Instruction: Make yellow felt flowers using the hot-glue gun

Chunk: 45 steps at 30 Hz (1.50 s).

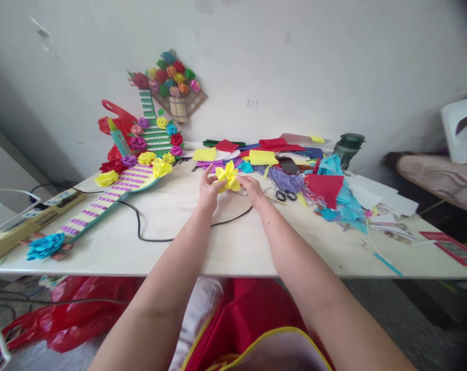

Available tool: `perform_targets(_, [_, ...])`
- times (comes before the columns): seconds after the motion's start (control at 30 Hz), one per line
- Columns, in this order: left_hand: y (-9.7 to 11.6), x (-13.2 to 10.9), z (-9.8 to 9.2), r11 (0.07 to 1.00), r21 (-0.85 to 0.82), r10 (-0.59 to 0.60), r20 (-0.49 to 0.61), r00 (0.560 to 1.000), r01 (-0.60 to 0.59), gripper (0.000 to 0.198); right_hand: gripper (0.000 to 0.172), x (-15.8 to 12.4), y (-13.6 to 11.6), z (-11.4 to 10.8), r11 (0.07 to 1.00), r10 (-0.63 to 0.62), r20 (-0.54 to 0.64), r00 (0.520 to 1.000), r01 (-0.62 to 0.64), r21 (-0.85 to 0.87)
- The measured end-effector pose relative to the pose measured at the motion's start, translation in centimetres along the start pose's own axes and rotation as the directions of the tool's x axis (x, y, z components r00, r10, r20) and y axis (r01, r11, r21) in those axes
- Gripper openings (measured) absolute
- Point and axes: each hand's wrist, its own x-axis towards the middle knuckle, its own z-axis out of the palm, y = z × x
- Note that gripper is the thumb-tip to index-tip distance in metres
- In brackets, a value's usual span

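Observation:
Both my hands meet over the middle of the pale table [233, 247], holding a yellow paper flower [227, 176] between them. My left hand [209, 189] pinches its left side with thumb and fingers. My right hand [251, 187] grips its right side, fingers curled. A black cable [167, 238] runs across the table just under my hands. Black-handled scissors [286, 195] lie a little right of my right hand, beside a heap of purple yarn [286, 180].
A long striped craft piece with paper flowers [113, 193] lies on the left, ending in a blue flower [45, 245]. Coloured paper scraps [333, 193] crowd the back and right. A power strip [32, 219] sits at the far left. A dark green flask [348, 147] stands by the wall.

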Motion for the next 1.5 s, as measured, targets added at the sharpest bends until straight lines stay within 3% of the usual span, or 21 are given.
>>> perform_targets(0.17, [0.0, -0.2, 0.2, 1.000, 0.008, -0.031, 0.071, 0.997, 0.030, 0.109, 0.045, -0.8, -1.3, 0.2, 0.982, 0.063, 0.123, 0.990, -0.083, 0.170])
perform_targets(0.3, [0.1, -0.5, 0.4, 0.998, 0.023, -0.056, 0.113, 0.992, 0.054, 0.107, 0.039, -0.9, -1.5, 0.6, 0.956, 0.107, 0.117, 0.987, -0.135, 0.260])
perform_targets(0.43, [0.3, -0.8, 0.6, 0.996, 0.025, -0.090, 0.168, 0.982, 0.087, 0.098, 0.027, -0.9, -1.6, 0.7, 0.952, 0.167, 0.054, 0.984, -0.175, 0.251])
perform_targets(0.57, [0.7, -0.9, 0.7, 0.985, 0.012, -0.170, 0.155, 0.973, 0.170, 0.080, 0.018, -1.0, -1.9, 0.3, 0.957, 0.185, 0.038, 0.982, -0.189, 0.219])
perform_targets(0.7, [1.2, -0.8, 0.4, 0.967, 0.117, -0.244, 0.152, 0.958, 0.228, 0.079, 0.014, -1.2, -2.0, 0.1, 0.977, 0.161, 0.055, 0.985, -0.167, 0.130])
perform_targets(1.0, [1.3, -0.9, -0.3, 0.974, 0.213, -0.148, 0.308, 0.940, 0.084, 0.077, 0.016, -0.8, -1.4, -0.3, 0.991, 0.087, 0.119, 0.989, -0.073, -0.116])
perform_targets(1.23, [1.2, -0.9, -0.1, 0.966, 0.254, -0.135, 0.305, 0.943, 0.056, 0.058, 0.015, -0.9, -1.6, -0.4, 0.992, 0.098, 0.147, 0.984, -0.084, -0.098])
perform_targets(1.5, [1.7, -1.0, -0.2, 0.952, 0.304, -0.129, 0.333, 0.934, 0.023, 0.068, 0.012, -0.7, -1.3, -0.4, 0.990, 0.116, 0.161, 0.980, -0.102, -0.093])
